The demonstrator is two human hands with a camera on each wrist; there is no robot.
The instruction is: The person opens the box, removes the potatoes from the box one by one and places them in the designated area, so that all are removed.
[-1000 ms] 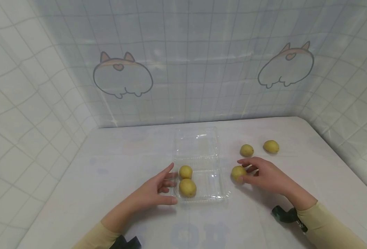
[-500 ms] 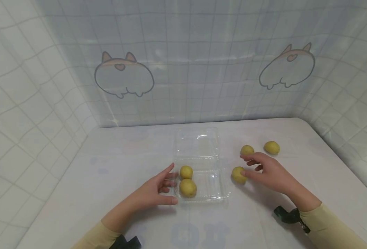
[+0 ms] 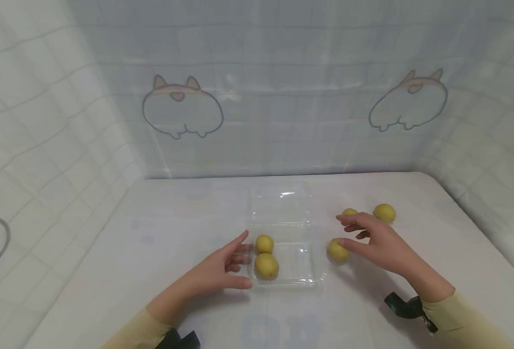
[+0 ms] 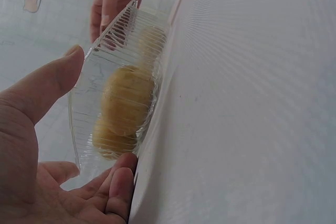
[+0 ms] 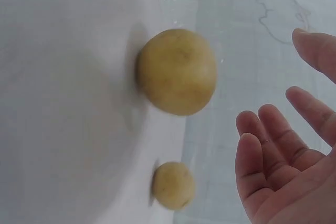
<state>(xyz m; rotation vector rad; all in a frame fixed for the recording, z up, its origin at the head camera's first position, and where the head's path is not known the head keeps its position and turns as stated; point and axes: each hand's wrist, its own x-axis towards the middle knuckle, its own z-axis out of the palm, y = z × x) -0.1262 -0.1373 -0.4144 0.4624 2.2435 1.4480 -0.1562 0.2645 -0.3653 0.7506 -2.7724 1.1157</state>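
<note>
You work on a white cloth-covered table (image 3: pixel 108 271) that fills the lower half of the head view, and just below centre lies the clear plastic clamshell tray (image 3: pixel 302 269), its lid folded back toward the top of the frame. Your progress, judged from how things lie: two small yellow potatoes (image 3: pixel 266 266) sit in the tray's left part, one touching the other, so two are packed; three more are out on the cloth to the right, so most of the job is left. Your left hand (image 3: pixel 224 266) rests at the tray's left edge with thumb and fingers spread loosely against the wall, steadying it and gripping nothing. Your right hand (image 3: pixel 376 240) hovers open, fingers straight and parted, holding nothing; its thumb is just beside the nearest loose potato (image 3: pixel 337 250), which lies right of the tray. A second loose potato (image 3: pixel 350 212) peeks out above your fingers, and a third loose potato (image 3: pixel 384 213) lies further right, near it.
</note>
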